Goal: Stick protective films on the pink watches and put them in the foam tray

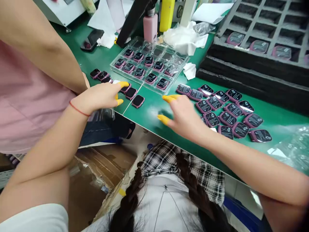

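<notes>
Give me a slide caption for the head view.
Left hand near a watch row, right hand near a watch cluster, clear tray beyond.

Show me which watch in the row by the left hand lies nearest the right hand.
The end watch: of that row, it alone lies on the same side of the white seam as the right hand.

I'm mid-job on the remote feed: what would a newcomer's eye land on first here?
Probably the bright yellow fingertip covers on the left hand and right hand, over the green table. Next, the loose cluster of dark-faced, pink-rimmed pieces at right, and the clear tray beyond the hands, holding similar ones.
</notes>
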`<state>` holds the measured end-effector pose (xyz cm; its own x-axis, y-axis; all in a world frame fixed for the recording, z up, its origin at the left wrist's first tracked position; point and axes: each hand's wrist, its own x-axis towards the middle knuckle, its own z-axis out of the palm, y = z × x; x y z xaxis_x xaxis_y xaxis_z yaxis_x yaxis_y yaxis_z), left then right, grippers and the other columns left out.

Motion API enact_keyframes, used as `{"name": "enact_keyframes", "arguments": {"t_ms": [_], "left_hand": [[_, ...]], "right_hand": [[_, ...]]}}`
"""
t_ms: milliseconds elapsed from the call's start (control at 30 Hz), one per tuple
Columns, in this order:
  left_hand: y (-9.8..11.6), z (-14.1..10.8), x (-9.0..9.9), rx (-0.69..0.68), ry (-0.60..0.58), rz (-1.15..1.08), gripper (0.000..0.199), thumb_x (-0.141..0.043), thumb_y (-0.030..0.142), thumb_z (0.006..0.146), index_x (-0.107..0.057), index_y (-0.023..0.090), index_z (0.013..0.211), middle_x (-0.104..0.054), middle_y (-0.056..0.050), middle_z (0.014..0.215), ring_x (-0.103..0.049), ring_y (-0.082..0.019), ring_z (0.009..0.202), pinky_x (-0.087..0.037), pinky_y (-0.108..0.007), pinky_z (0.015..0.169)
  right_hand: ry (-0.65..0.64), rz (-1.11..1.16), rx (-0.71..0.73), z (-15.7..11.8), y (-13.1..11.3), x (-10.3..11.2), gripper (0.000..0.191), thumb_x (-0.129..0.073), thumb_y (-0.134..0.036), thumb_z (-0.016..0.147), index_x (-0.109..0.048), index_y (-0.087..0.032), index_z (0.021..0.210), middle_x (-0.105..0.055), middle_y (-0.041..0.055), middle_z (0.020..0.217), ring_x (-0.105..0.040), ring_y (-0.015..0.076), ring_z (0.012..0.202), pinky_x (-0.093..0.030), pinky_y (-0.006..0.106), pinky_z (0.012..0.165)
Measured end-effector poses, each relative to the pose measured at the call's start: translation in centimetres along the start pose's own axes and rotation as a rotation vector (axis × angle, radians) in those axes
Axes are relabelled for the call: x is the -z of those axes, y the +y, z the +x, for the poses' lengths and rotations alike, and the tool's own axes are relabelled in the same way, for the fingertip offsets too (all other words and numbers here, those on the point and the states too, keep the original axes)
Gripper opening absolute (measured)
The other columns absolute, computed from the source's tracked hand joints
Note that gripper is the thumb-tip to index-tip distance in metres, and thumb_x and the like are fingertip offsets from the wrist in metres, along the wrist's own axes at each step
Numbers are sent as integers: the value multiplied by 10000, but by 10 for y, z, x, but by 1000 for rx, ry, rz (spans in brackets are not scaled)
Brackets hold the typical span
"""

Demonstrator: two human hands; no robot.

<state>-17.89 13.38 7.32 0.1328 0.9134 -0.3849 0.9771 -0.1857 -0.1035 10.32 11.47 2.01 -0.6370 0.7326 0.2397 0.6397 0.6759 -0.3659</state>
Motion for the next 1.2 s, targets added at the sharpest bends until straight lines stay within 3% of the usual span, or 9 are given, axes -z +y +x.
{"name": "enact_keyframes", "arguments": {"t_ms": [133,267,400,500,633,800,967,1067,1200], "left_hand": [[11,31,10,-100,-66,161,681,-549,344,807,-410,141,1442,-723,-149,967,-686,-338,901,-459,-340,739],[9,52,10,-139,-98,207,506,-546,317,818,-572,95,1273,-723,-87,801,-678,-248,735,-424,-261,628],[19,46,8,-129,-17,274,395,-369,249,923,-586,73,1203,-625,22,620,-576,-130,532,-354,-191,512],[47,22,3,-235,37,306,369,-372,268,921,-585,82,1159,-643,-18,639,-578,-164,490,-334,-225,468],[94,-10,-9,-424,22,170,247,-531,348,832,-601,149,961,-643,-44,600,-613,-232,483,-325,-280,460],[132,-21,-17,-527,57,101,79,-499,213,817,-569,180,799,-622,-55,569,-616,-242,472,-282,-296,450],[159,-21,-18,-551,44,69,89,-512,184,830,-587,153,865,-632,-60,585,-646,-243,524,-322,-294,467],[165,-21,-22,-538,61,55,163,-522,249,877,-594,121,948,-632,-67,581,-650,-263,517,-332,-297,465],[155,-27,-36,-511,106,32,489,-562,441,893,-527,77,1217,-600,-21,525,-624,-260,461,-294,-290,442]], "right_hand": [[-32,74,-208,66,-40,-53,519,-684,-359,814,-516,-50,1196,-573,237,1112,-493,379,1066,-456,563,874],[-44,51,-148,84,-47,-77,336,-647,-266,829,-548,-88,1097,-564,198,1125,-476,335,1069,-450,500,891],[-82,99,-82,43,-37,-67,389,-591,-276,859,-509,-74,1181,-560,184,1108,-481,313,1048,-450,479,898],[-59,260,20,-9,-20,-52,564,-564,-304,871,-351,-88,1346,-562,176,1146,-481,295,1070,-448,491,941],[10,331,135,-60,15,-34,626,-569,-334,874,-269,-141,1389,-575,156,1159,-511,278,1054,-465,500,926],[25,267,130,-72,53,-18,633,-596,-285,853,-285,-152,1389,-583,149,1168,-520,272,1079,-459,502,954],[-12,228,38,-73,75,-3,696,-619,-290,830,-266,-172,1417,-566,148,1216,-518,281,1126,-439,512,989],[-43,241,23,-81,77,0,731,-629,-292,822,-245,-195,1438,-569,139,1224,-520,286,1133,-440,516,982],[-83,266,82,-93,65,3,748,-617,-283,846,-202,-209,1464,-589,127,1196,-528,281,1102,-457,513,941]]}}
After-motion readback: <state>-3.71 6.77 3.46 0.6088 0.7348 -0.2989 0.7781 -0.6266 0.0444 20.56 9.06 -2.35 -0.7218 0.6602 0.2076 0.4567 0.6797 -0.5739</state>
